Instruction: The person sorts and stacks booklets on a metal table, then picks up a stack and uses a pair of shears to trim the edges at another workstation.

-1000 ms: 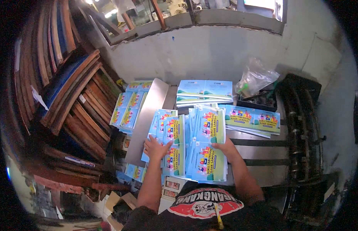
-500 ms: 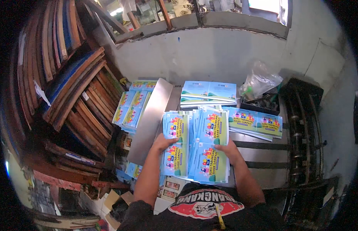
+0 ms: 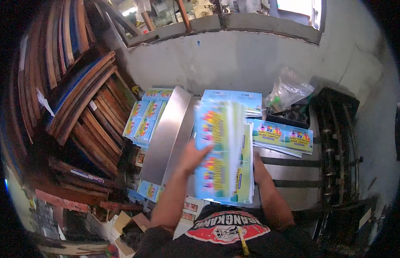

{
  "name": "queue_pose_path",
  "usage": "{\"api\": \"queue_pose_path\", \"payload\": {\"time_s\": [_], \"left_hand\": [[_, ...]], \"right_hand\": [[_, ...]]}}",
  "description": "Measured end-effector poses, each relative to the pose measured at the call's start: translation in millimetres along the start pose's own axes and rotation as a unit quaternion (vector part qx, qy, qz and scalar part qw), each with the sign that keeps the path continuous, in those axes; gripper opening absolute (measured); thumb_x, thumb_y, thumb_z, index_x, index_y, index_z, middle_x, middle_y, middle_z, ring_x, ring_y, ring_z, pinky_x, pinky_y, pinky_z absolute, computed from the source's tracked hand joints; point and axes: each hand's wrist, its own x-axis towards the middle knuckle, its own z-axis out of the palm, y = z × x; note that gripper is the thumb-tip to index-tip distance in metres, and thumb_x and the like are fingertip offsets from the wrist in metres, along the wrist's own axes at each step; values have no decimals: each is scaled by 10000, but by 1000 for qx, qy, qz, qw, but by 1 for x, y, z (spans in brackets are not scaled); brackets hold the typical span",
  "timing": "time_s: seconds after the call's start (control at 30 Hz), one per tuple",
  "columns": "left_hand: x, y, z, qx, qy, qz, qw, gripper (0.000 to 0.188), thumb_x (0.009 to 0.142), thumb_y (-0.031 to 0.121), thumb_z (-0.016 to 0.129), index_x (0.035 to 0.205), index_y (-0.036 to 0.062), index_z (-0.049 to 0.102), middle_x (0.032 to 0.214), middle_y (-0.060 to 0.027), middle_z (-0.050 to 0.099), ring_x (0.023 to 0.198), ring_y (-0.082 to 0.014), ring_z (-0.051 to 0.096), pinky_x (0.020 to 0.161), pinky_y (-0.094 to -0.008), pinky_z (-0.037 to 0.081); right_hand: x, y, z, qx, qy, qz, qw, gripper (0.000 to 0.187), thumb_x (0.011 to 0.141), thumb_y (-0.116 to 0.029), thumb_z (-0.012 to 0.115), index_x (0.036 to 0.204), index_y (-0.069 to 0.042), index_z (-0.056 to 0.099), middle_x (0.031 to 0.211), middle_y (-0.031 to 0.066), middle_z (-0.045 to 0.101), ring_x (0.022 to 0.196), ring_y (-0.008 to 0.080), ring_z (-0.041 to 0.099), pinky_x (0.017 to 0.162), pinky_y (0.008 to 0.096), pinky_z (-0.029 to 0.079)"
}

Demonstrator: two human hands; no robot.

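My left hand point(image 3: 194, 158) grips a sheaf of printed booklet covers point(image 3: 213, 172), blue and green-yellow with colourful figures. Its thumb lies across the front sheet, and motion blurs the sheaf. Beneath and to the right shows another part of the stack point(image 3: 246, 185), overlapped by that sheaf. Against the stack's right edge is my right hand point(image 3: 259, 165), its fingers mostly hidden behind the sheets. Just beyond lies a pile of light blue sheets point(image 3: 247, 99). To the right is a flat pile of matching covers point(image 3: 281, 135).
Left of the stack rises a slanted metal plate point(image 3: 167, 124), with more cover piles point(image 3: 144, 120) past it. Wooden frames point(image 3: 86, 103) crowd the left side. A clear plastic bag point(image 3: 290, 88) rests on a dark tray point(image 3: 290, 118). Machine rollers point(image 3: 337, 150) stand at right.
My left hand has swung its sheaf rightward and over the right-hand part of the stack, closing the gap between them. My right thumb has left the top sheet for the edge.
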Motion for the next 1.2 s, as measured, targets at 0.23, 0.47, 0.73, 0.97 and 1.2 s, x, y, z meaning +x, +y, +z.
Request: {"api": "queue_pose_path", "payload": {"time_s": [0.23,0.47,0.73,0.97,1.2], "left_hand": [[6,-55,27,76,17,-115,990,793,840,629,652,1247,-46,568,1018,-164,688,865,-239,648,764,-358,525],[21,-64,42,-179,-125,-231,948,641,830,415,767,1251,-32,584,1124,-141,681,956,-211,677,834,-340,538],[10,-1,-3,70,-199,-17,977,711,702,184,849,1298,-15,515,1109,-137,691,984,-248,677,871,-375,536],[-54,110,33,457,-262,140,839,873,664,230,844,1389,27,403,1191,-232,618,1086,-351,634,939,-416,500],[-55,44,72,520,-325,255,748,1167,607,404,860,1530,67,230,1364,-287,453,1258,-451,456,1077,-504,358]], "right_hand": [[5,1,28,-203,27,-87,975,571,827,-112,720,1324,19,472,1158,147,640,989,245,664,879,383,550],[2,6,40,-236,24,-100,966,763,786,-61,746,1414,7,318,1249,152,586,1101,256,619,935,383,527],[-14,59,33,-334,-22,-151,930,999,797,-161,794,1503,-17,102,1459,197,387,1296,279,471,1065,430,429],[-121,-44,-73,-357,228,-344,838,231,857,-68,535,1069,-32,620,947,71,629,858,192,594,813,340,489],[-132,-57,-40,-335,106,-295,889,736,939,-653,457,1332,-33,519,1000,41,586,905,133,533,794,291,454]]}}
